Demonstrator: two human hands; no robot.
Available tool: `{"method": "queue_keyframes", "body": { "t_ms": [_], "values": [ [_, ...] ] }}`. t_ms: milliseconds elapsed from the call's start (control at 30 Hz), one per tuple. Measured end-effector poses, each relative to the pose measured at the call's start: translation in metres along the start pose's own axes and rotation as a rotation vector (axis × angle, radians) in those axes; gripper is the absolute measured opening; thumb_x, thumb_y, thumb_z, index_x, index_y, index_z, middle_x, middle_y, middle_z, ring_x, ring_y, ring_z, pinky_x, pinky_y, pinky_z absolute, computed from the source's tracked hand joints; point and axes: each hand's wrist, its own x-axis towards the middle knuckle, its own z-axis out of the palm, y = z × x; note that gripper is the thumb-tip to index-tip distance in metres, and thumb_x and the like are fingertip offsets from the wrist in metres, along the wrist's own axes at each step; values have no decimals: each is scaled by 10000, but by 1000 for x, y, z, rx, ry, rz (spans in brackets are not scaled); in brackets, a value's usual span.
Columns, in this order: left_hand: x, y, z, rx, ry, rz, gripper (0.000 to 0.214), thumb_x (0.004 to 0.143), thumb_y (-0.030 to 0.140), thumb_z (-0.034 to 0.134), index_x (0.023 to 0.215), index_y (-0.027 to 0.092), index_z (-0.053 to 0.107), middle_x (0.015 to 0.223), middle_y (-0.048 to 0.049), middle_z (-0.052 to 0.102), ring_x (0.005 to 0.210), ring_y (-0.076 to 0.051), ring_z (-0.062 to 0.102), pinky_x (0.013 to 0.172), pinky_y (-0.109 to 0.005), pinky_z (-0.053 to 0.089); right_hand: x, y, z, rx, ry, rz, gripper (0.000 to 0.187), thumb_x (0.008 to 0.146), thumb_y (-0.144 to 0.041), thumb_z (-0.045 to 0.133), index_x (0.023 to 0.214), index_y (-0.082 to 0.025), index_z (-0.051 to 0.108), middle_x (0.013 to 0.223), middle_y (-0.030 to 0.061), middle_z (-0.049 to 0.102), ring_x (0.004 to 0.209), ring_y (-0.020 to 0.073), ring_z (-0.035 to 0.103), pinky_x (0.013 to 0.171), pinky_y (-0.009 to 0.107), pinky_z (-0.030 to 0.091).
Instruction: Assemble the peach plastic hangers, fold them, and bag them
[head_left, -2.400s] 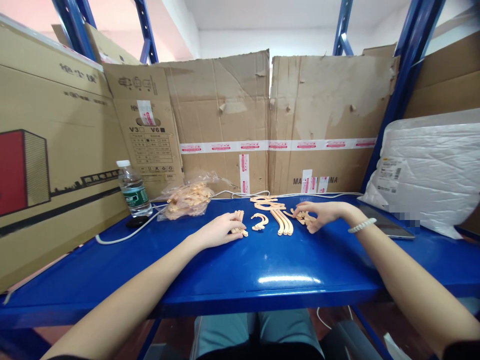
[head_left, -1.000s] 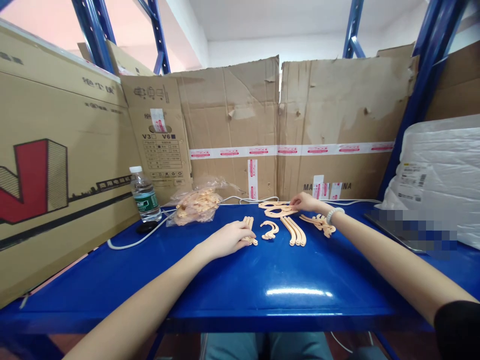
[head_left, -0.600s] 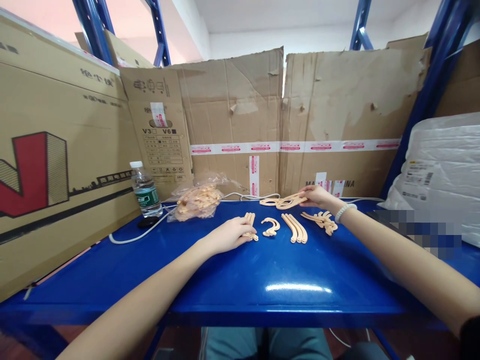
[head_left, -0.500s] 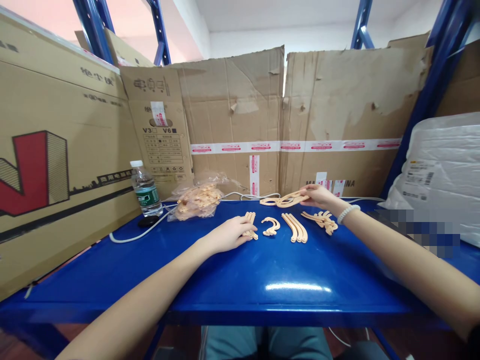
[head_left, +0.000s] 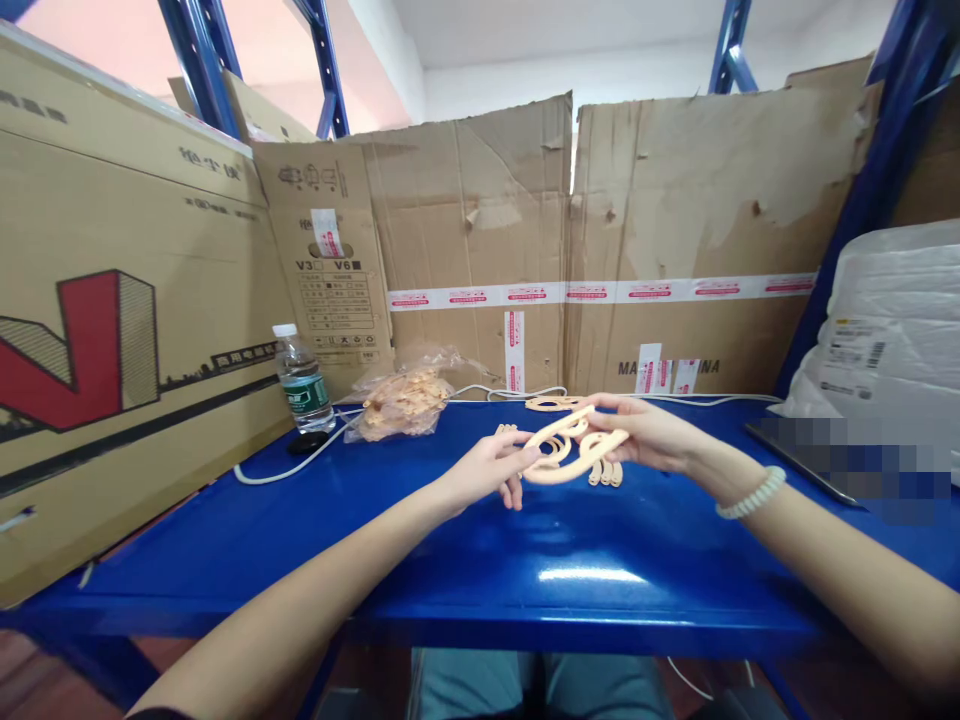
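Both hands hold a beige looped frame (head_left: 561,476) above the table, its open curved outline tilted between them. My left hand (head_left: 491,468) pinches the rounded left end between thumb and fingers. At the right end, the fingers of my right hand (head_left: 649,432) are closed on the frame's arms. Several beige curved strips (head_left: 606,478) lie on the table partly behind the frame and my right hand. Short beige strips (head_left: 507,429) show just behind my left hand. A similar beige looped piece (head_left: 551,403) lies farther back.
A clear bag of beige pieces (head_left: 405,403) lies at the back left of the blue table (head_left: 480,580). Beside it stand a water bottle (head_left: 304,385) and a dark round object (head_left: 308,442). White cable (head_left: 262,482) runs there. Cardboard (head_left: 465,220) walls the back; a plastic-wrapped package (head_left: 885,340) stands right.
My right hand has brought the looped frame forward from the back of the table. My left hand has left the short strips and taken hold of the frame's other end.
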Motion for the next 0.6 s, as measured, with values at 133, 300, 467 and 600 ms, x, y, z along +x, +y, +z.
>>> {"method": "queue_keyframes", "body": {
  "t_ms": [133, 300, 467, 600],
  "values": [
    [-4, -1, 3, -61, -62, -40, 520, 813, 451, 658, 1219, 143, 555, 827, -68, 705, 378, -65, 541, 360, -165, 367, -2, 17, 15, 48, -125, 42, 212, 841, -238, 663, 1007, -151, 564, 820, 71, 717, 523, 106, 652, 446, 174, 554],
    [-4, -6, 3, -102, -76, -71, 441, 801, 428, 681, 1111, 153, 530, 732, -8, 672, 369, -67, 545, 363, -165, 390, -2, 17, 18, 88, -28, 127, 125, 888, -158, 578, 1000, -115, 612, 794, 79, 714, 587, 123, 680, 506, 190, 586],
    [-4, -9, 5, -206, -46, -27, 449, 819, 395, 679, 1106, 183, 406, 733, 8, 664, 430, -93, 609, 427, -188, 473, -4, 10, 22, 136, 148, 166, 200, 948, -156, 449, 929, -91, 637, 753, 97, 705, 619, 144, 686, 544, 228, 599],
    [-4, -9, 5, -260, 30, -11, 489, 796, 347, 721, 1083, 188, 358, 777, -18, 685, 477, -118, 650, 490, -237, 536, -4, 12, 20, 131, 167, 155, 275, 964, -232, 443, 872, -87, 658, 752, 97, 696, 637, 144, 678, 575, 244, 605]
  ]
}}
